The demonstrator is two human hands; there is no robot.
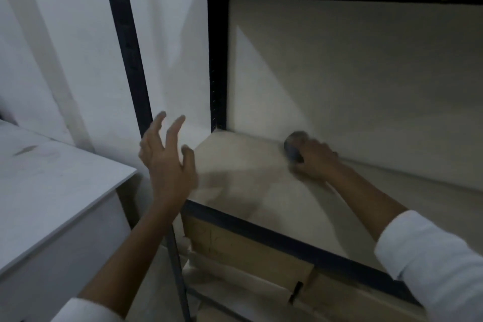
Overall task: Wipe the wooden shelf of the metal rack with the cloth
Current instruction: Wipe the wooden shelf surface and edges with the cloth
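Wooden shelf (261, 191) boards are seen low in the middle of the frame, inside the dark metal rack (125, 47). The left hand (167, 162) is held up at the rack's front corner, fingers spread, with nothing gripped. The small dark cloth (294, 145) is gripped by the right hand (313, 162) at the shelf's back edge, right of the middle.

The pale wooden shelf (251, 185) runs from centre frame to the right edge, framed by the dark metal rack (130, 60) with its front rail crossing the lower right. At the back of the board, right of centre, a dark bunched cloth (294, 146) lies on the wood, the right hand (313, 162) gripping it. Below the rail, cardboard boxes (248, 251) sit at lower centre.
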